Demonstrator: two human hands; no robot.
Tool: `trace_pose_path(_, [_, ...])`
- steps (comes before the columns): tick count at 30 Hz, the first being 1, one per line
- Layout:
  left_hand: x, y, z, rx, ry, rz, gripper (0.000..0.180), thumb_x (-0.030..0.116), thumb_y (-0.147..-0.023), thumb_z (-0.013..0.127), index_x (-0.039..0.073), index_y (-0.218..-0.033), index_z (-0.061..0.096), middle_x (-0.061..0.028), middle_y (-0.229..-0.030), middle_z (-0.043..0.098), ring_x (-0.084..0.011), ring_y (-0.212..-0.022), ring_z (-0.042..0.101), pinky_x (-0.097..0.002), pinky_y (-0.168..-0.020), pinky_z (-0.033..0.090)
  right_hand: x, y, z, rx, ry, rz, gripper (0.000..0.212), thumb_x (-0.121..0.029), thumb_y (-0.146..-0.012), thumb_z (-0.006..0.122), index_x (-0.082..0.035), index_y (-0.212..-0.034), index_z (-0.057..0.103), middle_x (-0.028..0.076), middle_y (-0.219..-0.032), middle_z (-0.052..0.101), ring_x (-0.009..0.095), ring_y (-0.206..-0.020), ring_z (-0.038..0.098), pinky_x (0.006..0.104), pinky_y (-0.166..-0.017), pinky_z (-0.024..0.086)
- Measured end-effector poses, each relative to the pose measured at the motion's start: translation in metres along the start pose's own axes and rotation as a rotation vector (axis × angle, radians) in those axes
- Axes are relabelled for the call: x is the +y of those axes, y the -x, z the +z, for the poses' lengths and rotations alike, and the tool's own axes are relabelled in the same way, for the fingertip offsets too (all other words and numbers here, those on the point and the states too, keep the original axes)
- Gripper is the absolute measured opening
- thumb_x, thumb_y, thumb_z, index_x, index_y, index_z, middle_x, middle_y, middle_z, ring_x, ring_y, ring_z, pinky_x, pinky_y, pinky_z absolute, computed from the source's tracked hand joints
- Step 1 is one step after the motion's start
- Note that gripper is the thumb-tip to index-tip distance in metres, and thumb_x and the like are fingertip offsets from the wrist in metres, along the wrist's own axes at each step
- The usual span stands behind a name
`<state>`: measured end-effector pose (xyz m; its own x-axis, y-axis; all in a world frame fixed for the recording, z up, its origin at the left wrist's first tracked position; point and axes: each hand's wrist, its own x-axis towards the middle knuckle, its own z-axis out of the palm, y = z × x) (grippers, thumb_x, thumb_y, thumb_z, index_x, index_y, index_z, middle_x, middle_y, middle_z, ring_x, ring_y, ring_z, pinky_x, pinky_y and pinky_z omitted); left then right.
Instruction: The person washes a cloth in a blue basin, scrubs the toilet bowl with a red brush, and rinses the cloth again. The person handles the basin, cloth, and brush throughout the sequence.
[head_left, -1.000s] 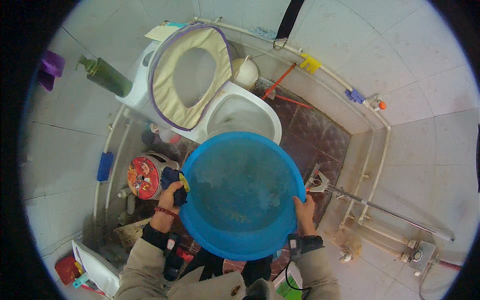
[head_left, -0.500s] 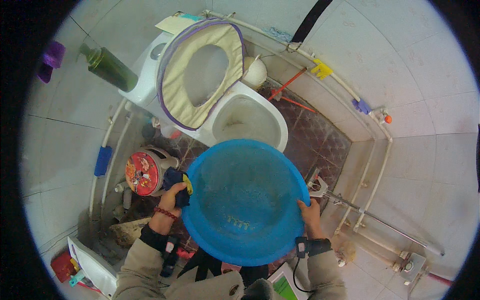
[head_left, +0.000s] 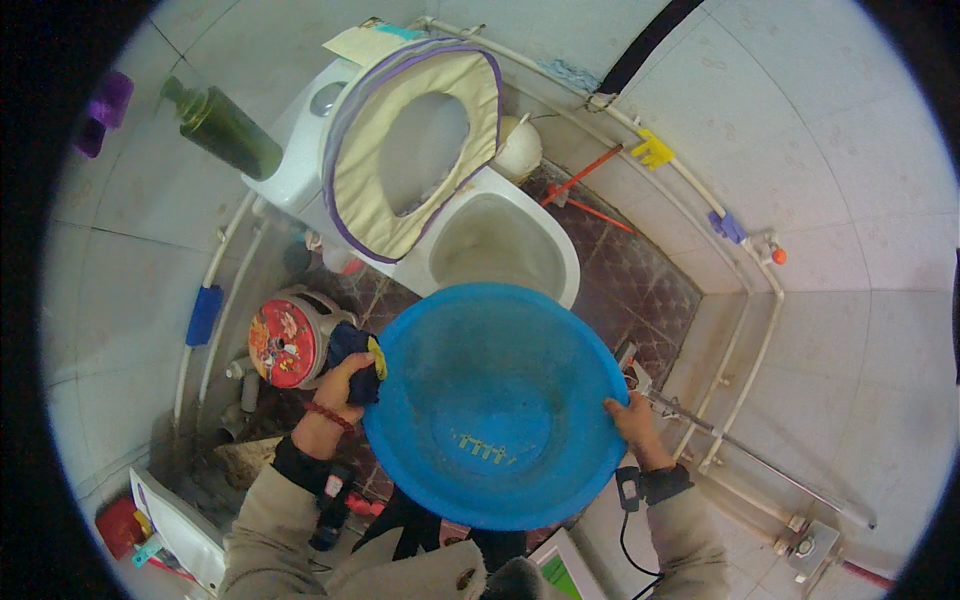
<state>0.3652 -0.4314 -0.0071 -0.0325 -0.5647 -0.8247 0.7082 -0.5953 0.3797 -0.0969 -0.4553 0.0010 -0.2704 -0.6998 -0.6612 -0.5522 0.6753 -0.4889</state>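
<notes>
A big round blue plastic basin is held in front of me, its far rim overlapping the front of the toilet bowl. My left hand is closed at the basin's left rim, with a bunched dark blue cloth with a yellow patch in its grip. The fingers under the cloth are hidden. On the opposite side, my right hand grips the basin's right rim, thumb on top and the other fingers mostly out of sight. Pale marks show on the basin's bottom; whether a little water lies there, I cannot tell.
The toilet lid and its cream padded seat cover are raised. A green pump bottle stands on the tank. To the left is a round stool with a red patterned top. Pipes and a metal rod run along the right wall.
My right hand and the basin's right side have shifted slightly right and down. The cloth stays in my left hand. The whole view has moved a little.
</notes>
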Motion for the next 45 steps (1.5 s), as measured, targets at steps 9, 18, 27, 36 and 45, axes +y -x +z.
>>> trace_pose_path(9, [0.039,-0.002,0.018,-0.065,-0.046,0.024,0.022,0.022,-0.079,0.062,0.007,-0.095,0.059,-0.0057,-0.085,0.065,-0.0196,-0.073,0.062,-0.0321,-0.065,0.052,-0.02,-0.04,-0.017,-0.187,0.26,0.065,0.04,-0.014,-0.079,0.064,0.01,-0.11,0.056,0.021,-0.097,0.064,0.029,-0.082,0.064,0.0376,-0.075,0.052])
trace_pose_path(18, [0.067,-0.01,0.036,-0.164,-0.093,0.081,0.027,0.022,-0.08,0.061,0.007,-0.102,0.057,-0.0061,-0.088,0.064,-0.0211,-0.077,0.061,-0.0344,-0.07,0.051,-0.082,-0.048,-0.032,-0.284,0.351,-0.017,0.044,-0.025,-0.073,0.068,0.01,-0.098,0.061,0.022,-0.091,0.065,0.028,-0.08,0.065,0.0388,-0.071,0.052])
trace_pose_path(27, [0.053,-0.006,0.042,-0.13,-0.216,0.123,0.032,0.02,-0.08,0.061,0.006,-0.108,0.056,-0.0068,-0.094,0.063,-0.0203,-0.082,0.061,-0.0359,-0.073,0.051,-0.002,-0.055,0.021,-0.09,0.07,-0.107,0.047,-0.029,-0.081,0.062,0.008,-0.109,0.055,0.02,-0.097,0.062,0.027,-0.088,0.061,0.0375,-0.079,0.048])
trace_pose_path(36, [0.05,-0.004,0.024,-0.081,-0.215,0.205,0.028,0.017,-0.079,0.063,0.007,-0.104,0.057,-0.0045,-0.091,0.063,-0.018,-0.081,0.059,-0.0295,-0.072,0.048,0.047,-0.05,0.11,0.156,-0.252,-0.301,0.027,-0.02,-0.088,0.057,0.002,-0.104,0.051,0.011,-0.09,0.059,0.018,-0.082,0.056,0.0338,-0.07,0.046])
trace_pose_path(45, [-0.012,-0.046,0.034,-0.146,-0.135,0.108,0.028,0.021,-0.079,0.063,0.006,-0.103,0.059,-0.0058,-0.092,0.064,-0.0197,-0.08,0.061,-0.032,-0.071,0.05,0.015,-0.034,-0.007,0.257,-0.091,-0.414,0.03,-0.022,-0.088,0.058,0.001,-0.105,0.052,0.011,-0.095,0.059,0.017,-0.082,0.055,0.0325,-0.072,0.045])
